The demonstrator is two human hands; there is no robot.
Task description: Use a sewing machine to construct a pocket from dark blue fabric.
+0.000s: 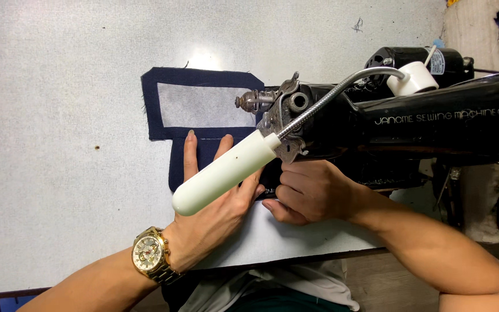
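While your left hand lies flat and open on the navy fabric piece, fingers spread and pressing it to the grey counter, your right hand sits curled just beside it under the head of the black sewing machine; whether its fingers pinch the cloth cannot be told. The fabric extends left of the machine, a pale lining panel showing inside its dark border. A white lamp on a flexible metal arm crosses above your left hand. A gold wristwatch sits on your left wrist.
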